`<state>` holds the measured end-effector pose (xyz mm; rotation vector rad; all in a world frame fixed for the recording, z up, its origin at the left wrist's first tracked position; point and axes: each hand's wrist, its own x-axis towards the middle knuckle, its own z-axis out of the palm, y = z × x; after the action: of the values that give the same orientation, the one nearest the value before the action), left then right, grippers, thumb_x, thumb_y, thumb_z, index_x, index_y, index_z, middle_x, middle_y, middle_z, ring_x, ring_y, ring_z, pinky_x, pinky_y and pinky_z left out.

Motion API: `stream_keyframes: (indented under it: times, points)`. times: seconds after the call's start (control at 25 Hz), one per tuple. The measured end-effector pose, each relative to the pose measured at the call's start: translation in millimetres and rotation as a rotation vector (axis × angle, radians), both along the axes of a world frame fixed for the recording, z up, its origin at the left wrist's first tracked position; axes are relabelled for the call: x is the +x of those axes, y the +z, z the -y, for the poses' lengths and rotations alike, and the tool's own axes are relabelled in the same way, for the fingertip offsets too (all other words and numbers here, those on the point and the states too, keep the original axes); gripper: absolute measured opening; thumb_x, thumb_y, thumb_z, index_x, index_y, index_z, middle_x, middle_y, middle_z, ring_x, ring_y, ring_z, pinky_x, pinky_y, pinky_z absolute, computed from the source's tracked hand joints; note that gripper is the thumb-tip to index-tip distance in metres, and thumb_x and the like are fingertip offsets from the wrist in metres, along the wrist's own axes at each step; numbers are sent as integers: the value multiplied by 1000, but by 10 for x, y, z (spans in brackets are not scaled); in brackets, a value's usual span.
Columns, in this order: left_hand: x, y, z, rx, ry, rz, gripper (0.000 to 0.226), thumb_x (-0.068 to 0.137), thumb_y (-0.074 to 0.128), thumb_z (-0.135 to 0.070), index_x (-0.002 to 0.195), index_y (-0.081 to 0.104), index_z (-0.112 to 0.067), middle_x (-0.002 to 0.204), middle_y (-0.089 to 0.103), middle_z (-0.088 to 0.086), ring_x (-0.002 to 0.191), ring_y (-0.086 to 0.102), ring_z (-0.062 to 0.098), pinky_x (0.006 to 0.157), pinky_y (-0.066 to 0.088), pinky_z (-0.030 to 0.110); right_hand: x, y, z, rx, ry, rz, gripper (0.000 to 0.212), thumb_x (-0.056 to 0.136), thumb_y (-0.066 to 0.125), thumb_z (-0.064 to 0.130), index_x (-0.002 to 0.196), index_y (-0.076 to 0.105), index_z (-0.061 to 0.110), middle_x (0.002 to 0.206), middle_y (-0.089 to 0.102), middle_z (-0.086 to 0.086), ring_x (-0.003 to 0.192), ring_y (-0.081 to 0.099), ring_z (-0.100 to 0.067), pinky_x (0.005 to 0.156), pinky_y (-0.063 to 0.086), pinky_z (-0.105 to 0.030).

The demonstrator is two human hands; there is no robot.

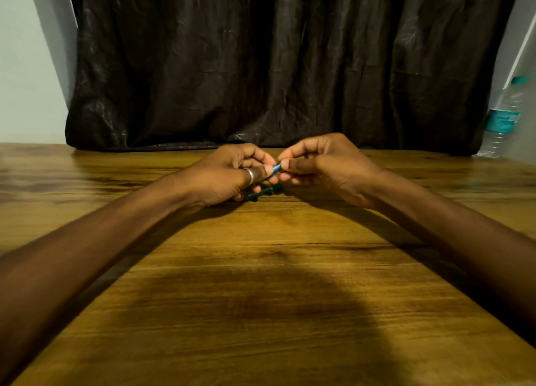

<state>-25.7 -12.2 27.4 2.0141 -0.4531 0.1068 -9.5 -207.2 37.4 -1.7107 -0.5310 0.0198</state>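
Note:
Both hands meet over the far middle of a wooden table [269, 284]. My left hand [229, 176], with a silver ring on the thumb, pinches a small blue object [275, 169] between thumb and fingers. My right hand [324, 165] pinches the other end of the same blue object with thumb and forefinger. Just below the hands a dark green piece with small round ends [265, 193] lies on the table, partly hidden by my left fingers. What the blue object is cannot be made out.
A dark crumpled curtain [278, 66] hangs behind the table's far edge. A clear plastic water bottle with a teal label and cap [503, 121] stands at the far right corner. Pale walls show at both sides.

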Motion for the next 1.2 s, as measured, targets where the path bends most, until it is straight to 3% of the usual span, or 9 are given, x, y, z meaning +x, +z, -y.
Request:
stream_keyframes:
  times: [0.24,0.32,0.48,0.72,0.88,1.0,1.08,1.2]
  points:
    - [14,25,10,-95,-2,-2,18,99,60,-17,116,64,-11,92,76,-3,73,61,6,48,41,18,39,60,31,144,28,-103,19,90,68,3,108,69,7,92,77,-15,81,75,-19,66,58,-23]
    - [7,36,16,-124,6,2,20,100,58,-17,118,63,-9,97,76,0,72,59,6,47,41,17,67,82,54,179,37,-162,18,94,66,18,110,69,10,101,77,-13,90,76,-20,67,59,-23]
    - [3,50,8,-157,38,12,20,100,58,-17,118,63,-9,105,76,4,70,59,4,47,42,15,136,85,94,179,-63,-267,43,100,49,48,104,72,12,98,79,-7,92,76,-16,67,59,-25]
    - [5,17,34,-176,45,7,20,99,60,-17,117,64,-8,95,76,-2,69,60,4,46,42,15,95,-3,31,142,13,-143,19,89,72,27,102,73,13,99,78,-7,95,74,-18,70,54,-23]
    - [3,7,55,-221,22,-28,20,99,61,-18,117,65,-11,92,78,-3,72,66,5,50,48,17,87,-33,-29,103,-2,-66,12,88,72,12,100,75,14,91,77,-4,86,73,-10,68,52,-22]
    - [9,29,10,-224,-12,-115,20,99,60,-21,116,66,-13,102,80,1,89,76,11,69,62,25,92,1,-6,141,-40,-50,6,91,70,10,95,74,13,86,75,-2,85,70,-11,64,52,-21]
    - [19,19,-26,-213,-37,-170,21,98,62,-22,115,67,-12,105,80,5,97,76,16,82,62,32,99,51,47,192,-66,-54,3,92,68,12,92,71,13,85,73,-2,85,69,-11,66,52,-22]
    - [27,-15,-29,-185,-70,-222,21,95,65,-26,111,70,-13,103,80,7,99,76,20,87,60,37,100,127,109,251,-90,-59,4,95,66,15,94,69,12,95,72,-7,82,69,-12,67,52,-24]
